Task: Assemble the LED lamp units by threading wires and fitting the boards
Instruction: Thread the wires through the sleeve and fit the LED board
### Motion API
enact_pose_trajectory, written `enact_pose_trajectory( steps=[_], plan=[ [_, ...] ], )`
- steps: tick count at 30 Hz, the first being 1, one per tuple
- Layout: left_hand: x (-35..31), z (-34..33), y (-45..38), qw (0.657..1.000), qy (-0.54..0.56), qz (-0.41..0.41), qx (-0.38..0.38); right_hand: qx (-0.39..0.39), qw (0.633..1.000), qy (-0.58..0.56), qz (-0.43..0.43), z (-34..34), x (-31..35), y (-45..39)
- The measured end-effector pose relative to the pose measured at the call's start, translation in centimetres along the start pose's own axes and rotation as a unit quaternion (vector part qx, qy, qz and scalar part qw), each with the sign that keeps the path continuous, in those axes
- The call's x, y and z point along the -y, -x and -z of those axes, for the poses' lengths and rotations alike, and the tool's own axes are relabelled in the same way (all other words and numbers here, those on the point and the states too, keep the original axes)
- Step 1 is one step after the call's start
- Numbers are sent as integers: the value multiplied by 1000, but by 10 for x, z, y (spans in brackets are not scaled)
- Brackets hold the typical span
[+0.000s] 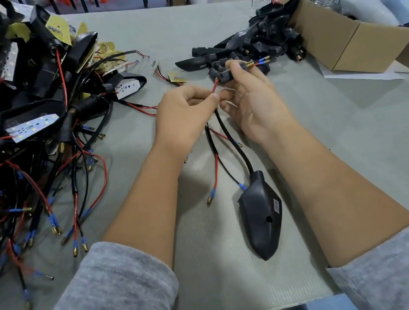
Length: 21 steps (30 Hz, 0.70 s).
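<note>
Grey bench (206, 23), threading wires (215, 85) into stem (223, 74) above centre.

Risk: thin wires kink or slip out if I feed crooked. Left hand (181, 113) pinches wires, palm down; right hand (250, 95) grips stem, palm up. Housing (260, 215) lies below, between forearms.

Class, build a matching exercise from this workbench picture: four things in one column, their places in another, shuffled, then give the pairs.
1. black lamp housing
2. cardboard box
3. pile of wired lamp units
4. threaded black stem

A. far right of the table
B. held in the right hand
C. left side of the table
D. lying between the forearms

Pairs: 1-D, 2-A, 3-C, 4-B
</note>
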<state>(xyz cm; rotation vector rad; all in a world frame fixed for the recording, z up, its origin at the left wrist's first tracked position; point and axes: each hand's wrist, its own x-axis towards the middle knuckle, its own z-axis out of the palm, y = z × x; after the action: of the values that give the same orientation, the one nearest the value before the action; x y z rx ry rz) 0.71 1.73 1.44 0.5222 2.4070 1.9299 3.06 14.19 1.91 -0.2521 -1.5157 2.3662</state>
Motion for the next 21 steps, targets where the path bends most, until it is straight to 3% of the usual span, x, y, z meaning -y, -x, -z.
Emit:
enact_pose_trajectory(
  steps=[7,14,21],
  plan=[
    [-1,-2,3,999,-20,-14,47,-20,999,16,25,3,3,-2],
    [3,-1,0,997,-69,-18,-33,-17,999,48,17,5,3,-2],
    [-1,-1,1,998,-59,6,-8,-22,998,41,30,5,2,-2]
  ],
)
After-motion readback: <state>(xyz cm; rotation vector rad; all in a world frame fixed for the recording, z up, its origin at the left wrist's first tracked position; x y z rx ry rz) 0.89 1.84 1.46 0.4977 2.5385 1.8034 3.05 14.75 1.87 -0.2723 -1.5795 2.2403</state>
